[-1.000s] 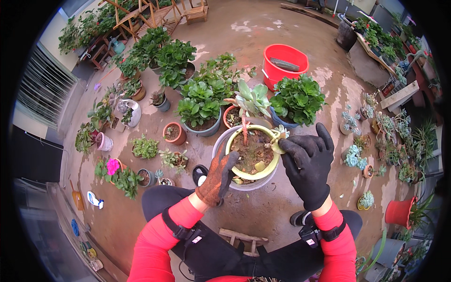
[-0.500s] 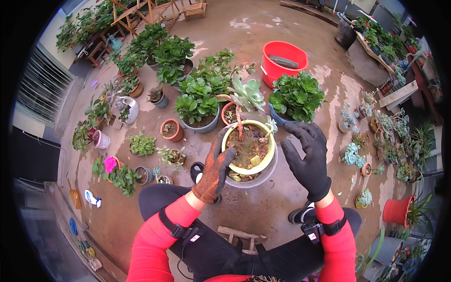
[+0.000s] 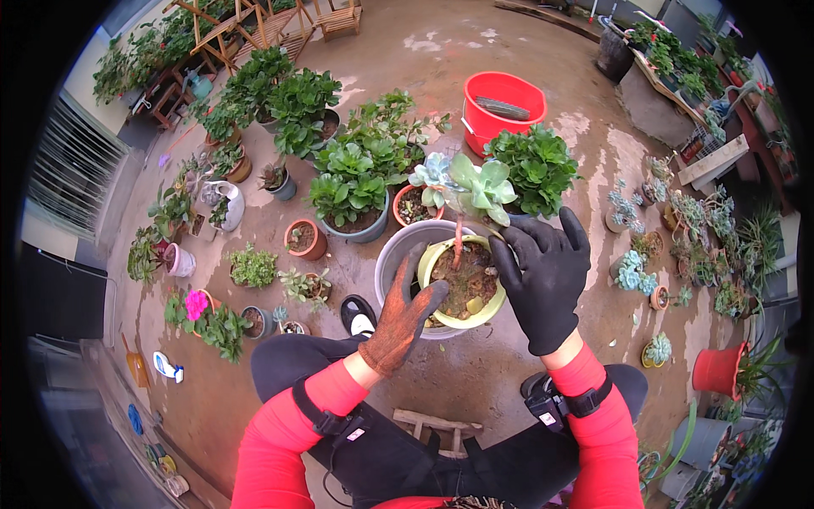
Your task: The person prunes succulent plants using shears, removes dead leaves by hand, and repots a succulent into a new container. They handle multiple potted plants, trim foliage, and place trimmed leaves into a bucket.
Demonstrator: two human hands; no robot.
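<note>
A yellow-green flowerpot [image 3: 492, 316] of soil is in front of me, tilted, over a larger grey-lilac tub [image 3: 386, 270]. A bare reddish stem rises from its soil to a pale green rosette succulent [image 3: 483, 185] leaning over the far side. My left hand [image 3: 400, 321], in an orange-brown and dark glove, is at the pot's left rim. Its thumb lies over the rim and its fingers run along the outside. At the far right rim is my right hand [image 3: 544, 284] in a black glove, fingers apart and stretched upward; whether its thumb touches the pot is unclear.
Behind the tub stand several leafy potted plants [image 3: 349, 182] and a red bucket [image 3: 487, 127] with a dark long object in it. Small succulents [image 3: 632, 271] are grouped on the right. A spray bottle [image 3: 167, 367] lies at left. A wooden stool [image 3: 437, 431] is between my legs.
The yellow-green pot has shifted right and tilted, uncovering the tub's left part. The succulent's rosette has swung right. My right hand has come in to the pot's far right rim.
</note>
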